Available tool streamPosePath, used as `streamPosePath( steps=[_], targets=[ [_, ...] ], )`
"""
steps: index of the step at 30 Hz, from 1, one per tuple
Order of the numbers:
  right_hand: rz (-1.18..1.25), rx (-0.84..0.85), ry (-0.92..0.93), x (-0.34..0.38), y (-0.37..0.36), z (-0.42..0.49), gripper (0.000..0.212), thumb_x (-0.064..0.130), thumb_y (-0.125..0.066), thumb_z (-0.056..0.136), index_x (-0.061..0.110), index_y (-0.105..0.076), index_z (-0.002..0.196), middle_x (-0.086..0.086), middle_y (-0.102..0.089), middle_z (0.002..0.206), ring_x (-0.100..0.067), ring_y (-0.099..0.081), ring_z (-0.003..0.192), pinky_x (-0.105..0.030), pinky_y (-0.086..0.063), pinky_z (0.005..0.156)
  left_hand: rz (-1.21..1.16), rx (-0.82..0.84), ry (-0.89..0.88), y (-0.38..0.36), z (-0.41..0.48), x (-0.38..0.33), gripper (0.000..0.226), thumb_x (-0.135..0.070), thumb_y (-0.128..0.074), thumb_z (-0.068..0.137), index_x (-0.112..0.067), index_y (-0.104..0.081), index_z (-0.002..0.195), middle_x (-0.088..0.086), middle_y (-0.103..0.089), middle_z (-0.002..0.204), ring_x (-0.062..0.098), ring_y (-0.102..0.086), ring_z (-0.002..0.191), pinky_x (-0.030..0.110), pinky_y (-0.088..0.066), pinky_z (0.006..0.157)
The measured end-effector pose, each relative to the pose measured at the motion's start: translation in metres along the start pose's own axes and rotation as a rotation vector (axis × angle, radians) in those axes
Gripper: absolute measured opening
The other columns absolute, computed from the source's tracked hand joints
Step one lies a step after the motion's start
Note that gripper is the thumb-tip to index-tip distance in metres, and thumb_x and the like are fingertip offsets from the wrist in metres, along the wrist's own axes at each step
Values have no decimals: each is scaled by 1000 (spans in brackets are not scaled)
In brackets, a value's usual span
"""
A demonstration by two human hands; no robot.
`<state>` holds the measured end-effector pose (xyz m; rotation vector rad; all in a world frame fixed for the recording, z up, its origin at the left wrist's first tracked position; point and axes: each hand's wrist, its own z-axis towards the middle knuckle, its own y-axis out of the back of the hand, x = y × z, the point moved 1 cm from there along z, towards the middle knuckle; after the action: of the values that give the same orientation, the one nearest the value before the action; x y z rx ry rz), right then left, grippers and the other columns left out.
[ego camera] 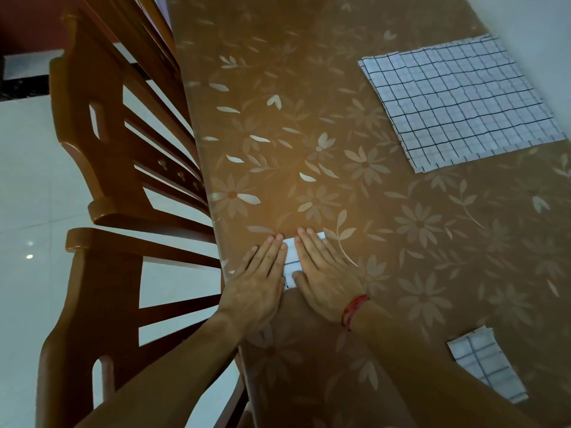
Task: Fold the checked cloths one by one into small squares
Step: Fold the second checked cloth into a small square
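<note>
A small folded white checked cloth (292, 261) lies near the table's left edge. My left hand (261, 276) and my right hand (326, 273) both press flat on it, fingers together, so only a strip shows between them. A stack of unfolded checked cloths (463, 103) lies spread at the far right. Another folded checked cloth (486, 369) sits at the near right, by my right forearm.
The table (309, 134) wears a brown cover with pale flowers. Two wooden chairs (123, 186) stand tight against its left edge, over a pale tiled floor (27, 196). A white wall shows at the top right.
</note>
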<state>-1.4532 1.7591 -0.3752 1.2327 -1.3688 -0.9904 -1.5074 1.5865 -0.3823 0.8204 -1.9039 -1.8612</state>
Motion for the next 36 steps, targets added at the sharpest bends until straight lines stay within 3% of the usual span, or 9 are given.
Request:
streamPosePath(
  steps=[9, 17, 28, 34, 36],
  targets=[
    [-81, 35, -81, -15, 5, -4, 66, 43, -21, 100, 3, -17, 152, -12, -9, 161, -21, -5, 149, -43, -14, 120, 15, 2, 12, 6, 2, -2, 57, -30, -25, 99, 0, -34, 147, 16, -28, 156, 27, -26, 145, 42, -21, 113],
    [-108, 68, -118, -16, 4, -51, 71, 51, -29, 97, 3, -26, 150, -12, -21, 158, -22, -12, 149, -47, -17, 117, 3, 9, 1, 6, 1, 0, 58, -32, -27, 99, -2, -32, 148, 15, -28, 156, 26, -25, 145, 41, -25, 118],
    [-17, 57, -163, -13, 6, -50, 71, 50, -20, 98, 5, -17, 152, -9, -9, 161, -18, -2, 149, -37, -3, 118, 104, 86, -43, 17, -23, 12, 58, -29, -28, 97, 2, -35, 146, 19, -29, 154, 29, -28, 144, 44, -17, 113],
    [-71, 27, -163, -14, 5, -63, 72, 51, -24, 97, 1, -27, 149, -13, -20, 158, -23, -15, 148, -41, -11, 117, 39, 142, -35, 18, -23, 12, 58, -29, -24, 97, 1, -37, 145, 19, -32, 153, 29, -31, 142, 45, -30, 115],
    [-27, 39, -172, -13, 8, -61, 73, 52, -21, 97, 1, -25, 150, -13, -19, 159, -22, -12, 148, -39, -8, 119, -39, 163, -30, 20, -21, 10, 62, -32, -20, 96, 0, -31, 148, 16, -23, 156, 28, -25, 145, 45, -20, 116]
  ],
)
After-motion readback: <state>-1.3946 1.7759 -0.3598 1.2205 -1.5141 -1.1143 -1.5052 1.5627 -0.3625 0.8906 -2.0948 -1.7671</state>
